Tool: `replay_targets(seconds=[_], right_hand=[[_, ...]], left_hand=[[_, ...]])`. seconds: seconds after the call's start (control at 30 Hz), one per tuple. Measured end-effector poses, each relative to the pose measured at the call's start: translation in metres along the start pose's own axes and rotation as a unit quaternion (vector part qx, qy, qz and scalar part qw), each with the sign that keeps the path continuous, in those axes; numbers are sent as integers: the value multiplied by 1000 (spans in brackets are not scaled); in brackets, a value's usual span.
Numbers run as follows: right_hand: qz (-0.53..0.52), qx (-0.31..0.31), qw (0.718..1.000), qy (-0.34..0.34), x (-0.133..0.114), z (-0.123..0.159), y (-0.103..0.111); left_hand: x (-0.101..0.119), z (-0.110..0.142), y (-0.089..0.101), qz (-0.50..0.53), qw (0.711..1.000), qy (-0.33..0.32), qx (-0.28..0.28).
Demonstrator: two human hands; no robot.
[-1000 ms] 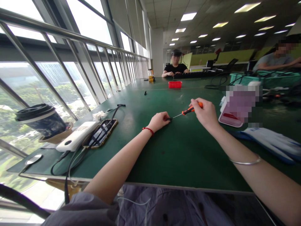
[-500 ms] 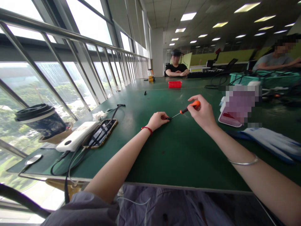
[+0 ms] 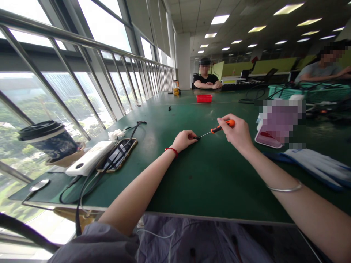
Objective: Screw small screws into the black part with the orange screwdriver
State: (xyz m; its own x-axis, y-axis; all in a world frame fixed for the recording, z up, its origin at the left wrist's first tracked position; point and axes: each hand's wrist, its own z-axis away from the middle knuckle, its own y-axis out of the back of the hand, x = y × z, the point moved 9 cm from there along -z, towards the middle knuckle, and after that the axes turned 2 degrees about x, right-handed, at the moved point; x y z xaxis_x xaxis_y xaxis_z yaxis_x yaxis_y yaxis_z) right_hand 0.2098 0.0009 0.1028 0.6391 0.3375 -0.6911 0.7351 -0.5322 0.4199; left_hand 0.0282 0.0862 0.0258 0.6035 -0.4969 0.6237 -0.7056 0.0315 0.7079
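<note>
My left hand (image 3: 185,140), with a red bracelet at the wrist, pinches a small black part (image 3: 197,138) against the green table (image 3: 175,182). What kind of part it is cannot be made out. My right hand (image 3: 238,131) grips the orange and black handle of a screwdriver (image 3: 216,129) between thumb and fingers. The screwdriver slants down to the left, and its thin metal tip meets the black part beside my left fingertips.
To the left are a paper cup (image 3: 49,140), a white power bank (image 3: 90,159) and a phone (image 3: 117,155) with cables. Work gloves (image 3: 318,164) and a pink-cased object (image 3: 270,135) lie right. Farther off are a red box (image 3: 204,98), a green basket (image 3: 309,91) and two people.
My right fingers have shifted round the screwdriver handle, and the hand has turned slightly. The screwdriver has moved a little downward at the handle. My left hand holds still.
</note>
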Motion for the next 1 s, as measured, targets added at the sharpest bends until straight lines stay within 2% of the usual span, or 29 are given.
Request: replay_targets(seconds=[0.23,0.4,0.6,0.77,0.9,1.0], right_hand=[[-12,16,999,33,-6,0,3],[12,-38,999,26,-8,3,-6],[3,2,999,54,-13,4,0],[10,-36,999,0,-5,4,-6],[-10,5,999,46,-13,3,0],[-10,3,999,33,-10,3,0]], left_hand=[[-2,-1,-1,1,1000,3,0],[1,0,0,-2,1000,-1,-4],[0,0,1,3,1000,5,-2],[1,0,0,2,1000,-2,-6],[-1,0,0,3,1000,2,-3],[-1,-1,0,6,1000,3,-2]])
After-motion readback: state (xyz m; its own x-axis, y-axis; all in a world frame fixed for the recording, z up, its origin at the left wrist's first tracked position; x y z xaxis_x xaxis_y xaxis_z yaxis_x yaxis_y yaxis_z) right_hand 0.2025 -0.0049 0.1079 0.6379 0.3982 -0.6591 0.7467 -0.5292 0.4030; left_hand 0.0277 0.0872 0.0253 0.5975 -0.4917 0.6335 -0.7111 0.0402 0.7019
